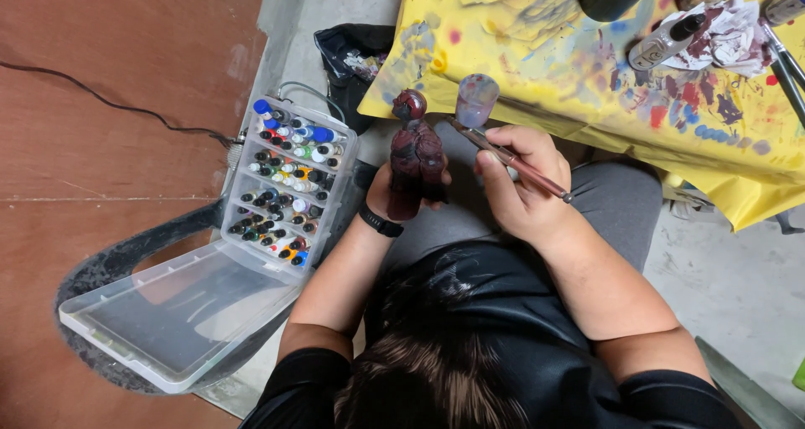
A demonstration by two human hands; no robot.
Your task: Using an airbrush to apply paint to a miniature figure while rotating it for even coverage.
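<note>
The left hand [384,196] wraps the base of a small figure [415,156], fingers curled behind it and mostly hidden, thumb side pressed to its lower edge; a black wristband [380,223] sits just below. The figure stands upright above those fingers, between the 2 hands. Just beside it, the right hand [521,177] holds an airbrush [503,152] pen-style: thumb and forefinger pinch the barrel, the other fingers folded beneath. Its nozzle points past the fingertips toward the figure's shoulder, near but not touching as far as I can tell, and its clouded cup [476,98] rises above the knuckles.

By my judgement the painting is well along: the figure already wears dark red and maroon over head, torso and legs. No bare patches show from here; fine detail is too small to judge, so shading or highlights may remain.

Out beyond the left fingers, an open clear case [180,312] rests on a chair, with 1 tray of small paint bottles [285,186]. Beyond the right fingertips lies a paint-stained yellow table cover [587,60], carrying bottles and a stained rag [729,31].
</note>
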